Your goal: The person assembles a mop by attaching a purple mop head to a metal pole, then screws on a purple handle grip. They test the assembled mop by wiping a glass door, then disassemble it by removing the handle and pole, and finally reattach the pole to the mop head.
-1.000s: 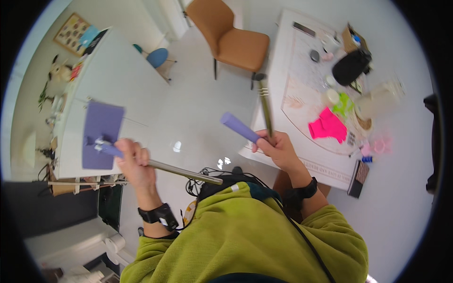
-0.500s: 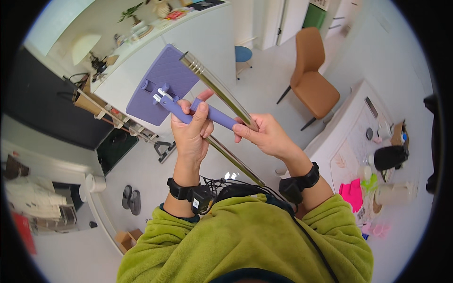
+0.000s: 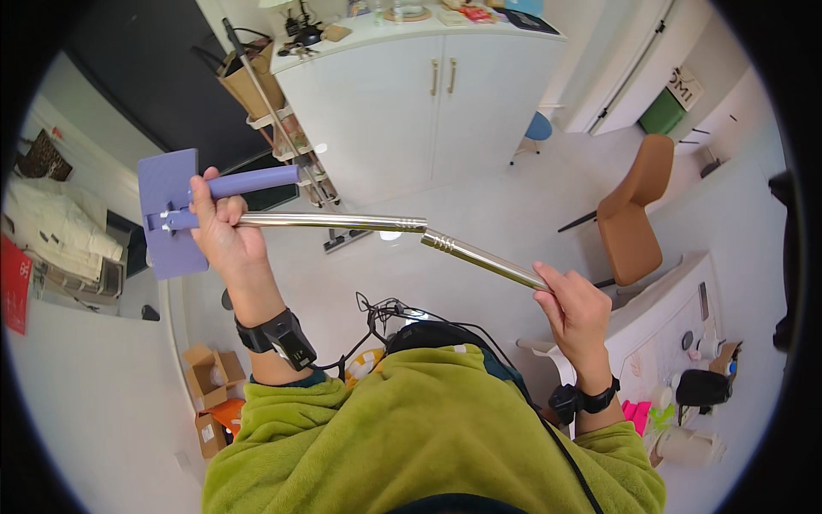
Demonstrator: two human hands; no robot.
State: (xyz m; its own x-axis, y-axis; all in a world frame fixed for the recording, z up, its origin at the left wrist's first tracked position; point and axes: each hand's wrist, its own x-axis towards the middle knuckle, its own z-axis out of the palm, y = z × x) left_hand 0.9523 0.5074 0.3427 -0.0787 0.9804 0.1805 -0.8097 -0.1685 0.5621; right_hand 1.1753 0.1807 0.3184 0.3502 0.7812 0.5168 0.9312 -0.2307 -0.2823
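Observation:
My left hand [image 3: 227, 227] is closed around the neck of what looks like a purple flat mop head [image 3: 171, 244], its plate standing on edge at the left. A shiny metal tube [image 3: 342, 220] runs right from that neck. Above it, a purple tube [image 3: 257, 180] juts out past my left fingers; whether it is joined to the head is hidden. My right hand [image 3: 578, 308] grips the lower end of a second metal tube [image 3: 488, 261]. Ribbed ends of both metal tubes meet at an angle in the middle; I cannot tell whether they touch.
Beyond my hands stands a white cabinet [image 3: 377, 111]. A brown chair [image 3: 634, 218] and a white table [image 3: 659, 343] with small items are at the right. Cardboard boxes [image 3: 210, 377] sit at lower left. Black cables [image 3: 385, 313] hang before my body.
My hands have spread apart, the left going left with the mop head and the right going right with a metal tube. The ribbed tube ends now meet. My view has turned leftward.

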